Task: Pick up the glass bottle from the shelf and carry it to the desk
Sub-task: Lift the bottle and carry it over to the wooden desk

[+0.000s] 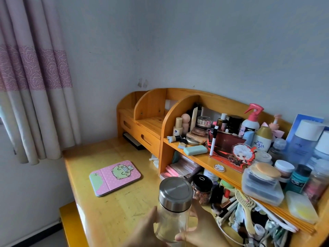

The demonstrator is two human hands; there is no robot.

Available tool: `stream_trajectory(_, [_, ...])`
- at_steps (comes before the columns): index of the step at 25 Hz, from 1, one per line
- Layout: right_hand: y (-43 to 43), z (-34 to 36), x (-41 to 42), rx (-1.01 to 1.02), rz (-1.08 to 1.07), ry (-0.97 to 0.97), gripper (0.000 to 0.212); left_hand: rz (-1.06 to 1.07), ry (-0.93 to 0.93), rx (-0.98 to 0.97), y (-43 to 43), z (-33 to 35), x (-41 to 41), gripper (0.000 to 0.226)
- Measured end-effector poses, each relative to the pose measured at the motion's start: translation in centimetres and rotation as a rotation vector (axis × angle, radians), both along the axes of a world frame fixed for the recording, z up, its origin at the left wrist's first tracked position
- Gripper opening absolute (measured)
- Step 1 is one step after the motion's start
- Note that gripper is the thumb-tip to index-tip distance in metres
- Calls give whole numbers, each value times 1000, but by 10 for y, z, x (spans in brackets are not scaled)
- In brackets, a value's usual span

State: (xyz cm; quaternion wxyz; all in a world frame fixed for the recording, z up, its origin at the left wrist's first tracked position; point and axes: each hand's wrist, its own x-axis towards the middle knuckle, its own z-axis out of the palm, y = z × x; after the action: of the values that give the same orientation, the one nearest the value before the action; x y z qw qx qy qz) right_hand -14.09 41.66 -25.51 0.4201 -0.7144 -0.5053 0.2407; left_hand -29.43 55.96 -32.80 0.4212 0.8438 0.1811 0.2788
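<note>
The glass bottle [170, 220] is clear, with a brushed steel screw lid, and stands upright in the air low in the view. My left hand [144, 230] presses against its left side. My right hand [203, 229] wraps its right side, thumb across the front near the base. The bottle hangs over the front part of the yellow wooden desk [110, 211], just left of the lower level of the wooden desktop shelf [222, 98]. My hands hide the bottle's bottom.
A pink folded pad with a green cartoon [115, 176] lies on the desk to the left. A jar with a black lid [202, 189] stands right behind the bottle. Cosmetics crowd the shelf; a brush basket [240, 216] sits at right. A curtain [35, 86] hangs left.
</note>
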Motion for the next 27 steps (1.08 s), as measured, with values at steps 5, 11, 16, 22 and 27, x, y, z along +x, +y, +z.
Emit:
stream_trajectory(5, [-5,-5,-2,10,10,5,98,37,59,-10,-4,-6,-3,93])
stream_trajectory(11, [-5,-13,-1,12,32,37,99,37,115,21,-5,-7,-4,92])
stream_trajectory(16, [-4,-15,1,-45,67,-10,106,44,159,66,-4,-9,-4,97])
stream_trajectory(22, [-7,-5,11,-142,75,-28,114,34,149,11,-12,13,-6,99])
stream_trajectory(27, [-12,4,23,-179,106,-55,116,6,175,-14,-8,46,-14,99])
